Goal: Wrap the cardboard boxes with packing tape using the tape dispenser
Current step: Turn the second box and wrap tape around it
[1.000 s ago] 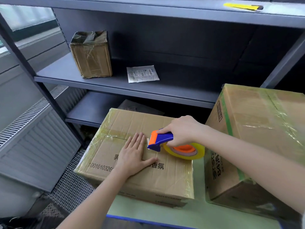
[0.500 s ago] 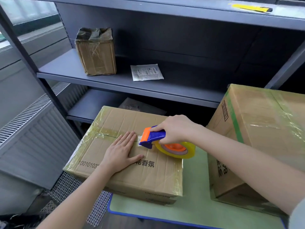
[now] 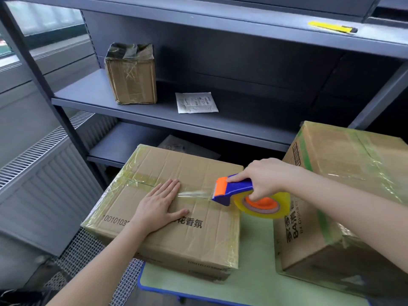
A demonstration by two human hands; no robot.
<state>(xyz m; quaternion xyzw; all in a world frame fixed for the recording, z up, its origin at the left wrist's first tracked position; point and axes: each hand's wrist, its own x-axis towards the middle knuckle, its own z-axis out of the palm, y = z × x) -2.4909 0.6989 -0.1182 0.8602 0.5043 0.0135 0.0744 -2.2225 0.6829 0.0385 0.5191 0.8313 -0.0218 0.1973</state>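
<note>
Now, over the pale-green surface (image 3: 254, 283) by the grey metal shelving (image 3: 198, 124), the right grip (image 3: 262, 180), clutching the blue-orange plastic tape dispenser (image 3: 234, 191), is pulling away from the flat-spread left grip (image 3: 159, 204).

Left hand (image 3: 160, 206) flat on the flat cardboard box (image 3: 176, 208), right hand (image 3: 261, 180) gripping the blue-and-orange tape dispenser (image 3: 234, 192) at the box's right edge — clear tape strip (image 3: 194, 193) stretched between them, larger taped box (image 3: 344, 195) beside, grey shelving (image 3: 154, 111) behind — small wrapped box (image 3: 131, 74) on it.

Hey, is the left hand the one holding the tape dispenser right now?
No, the right hand grips the tape dispenser, while the left hand lies flat on top of the cardboard box.
</note>
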